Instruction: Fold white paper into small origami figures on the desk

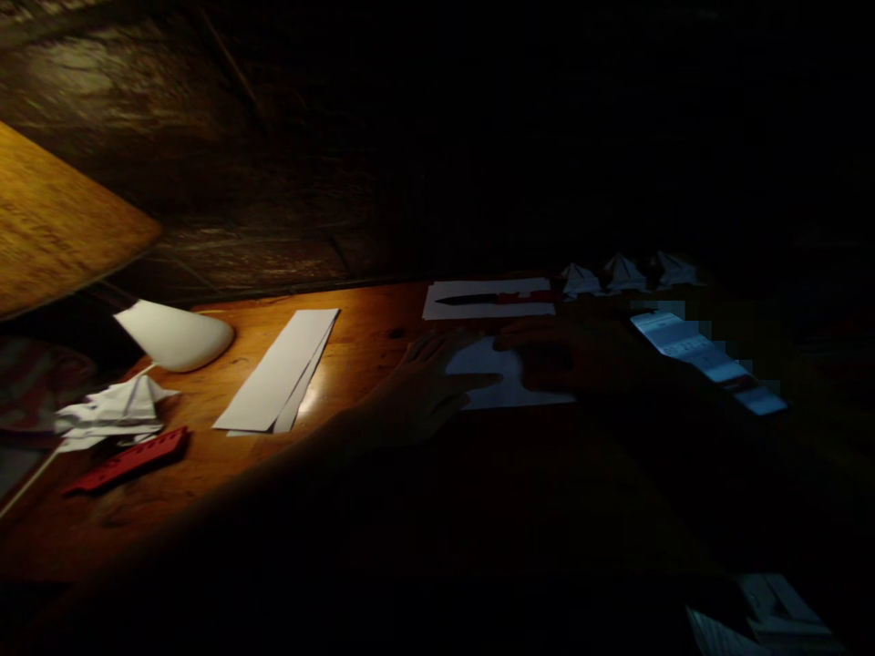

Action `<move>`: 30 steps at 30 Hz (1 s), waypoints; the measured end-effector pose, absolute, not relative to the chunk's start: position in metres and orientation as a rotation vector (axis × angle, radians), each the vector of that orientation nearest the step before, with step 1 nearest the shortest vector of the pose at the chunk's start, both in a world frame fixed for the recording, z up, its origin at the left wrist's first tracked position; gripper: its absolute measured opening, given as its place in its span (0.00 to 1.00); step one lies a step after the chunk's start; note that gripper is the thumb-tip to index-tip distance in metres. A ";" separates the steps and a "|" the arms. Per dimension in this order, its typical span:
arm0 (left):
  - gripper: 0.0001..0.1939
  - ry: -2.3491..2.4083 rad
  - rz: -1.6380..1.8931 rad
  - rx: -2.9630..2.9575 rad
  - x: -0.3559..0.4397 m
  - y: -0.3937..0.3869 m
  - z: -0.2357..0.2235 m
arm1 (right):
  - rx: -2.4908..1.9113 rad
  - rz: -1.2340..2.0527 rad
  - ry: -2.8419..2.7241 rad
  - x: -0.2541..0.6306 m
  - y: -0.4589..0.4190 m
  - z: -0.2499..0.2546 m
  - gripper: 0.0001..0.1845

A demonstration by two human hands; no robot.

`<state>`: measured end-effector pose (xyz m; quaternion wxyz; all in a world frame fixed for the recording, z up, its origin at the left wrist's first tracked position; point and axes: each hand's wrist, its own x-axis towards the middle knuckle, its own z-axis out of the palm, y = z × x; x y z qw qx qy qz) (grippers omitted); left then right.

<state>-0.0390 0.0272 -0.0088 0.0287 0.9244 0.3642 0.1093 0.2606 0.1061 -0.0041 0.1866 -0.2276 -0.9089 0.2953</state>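
Papers (786,612) lay near right, while your left hand (427,383) rested with fingers apart on a white sheet (509,394), your right hand (557,355) there too, its grip impossible to tell.

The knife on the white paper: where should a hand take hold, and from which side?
Probably by its red handle, from above and the right: the knife lies flat with its dark blade pointing left, away from that approach.

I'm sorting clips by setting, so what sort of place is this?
Probably a dim room in a home, at a wooden table used as a desk: a shaded lamp stands at the left, and folded paper shapes and paper strips lie about.
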 end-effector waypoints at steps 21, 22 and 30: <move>0.26 1.101 0.334 2.881 -0.039 0.029 -0.010 | -0.545 0.955 -2.657 0.274 0.119 0.000 0.43; 0.26 1.102 0.334 2.881 -0.040 0.029 -0.010 | -0.551 0.964 -2.663 0.275 0.119 0.000 0.43; 0.28 1.131 0.313 2.880 -0.038 0.026 -0.005 | -0.597 0.969 -2.700 0.284 0.124 0.004 0.42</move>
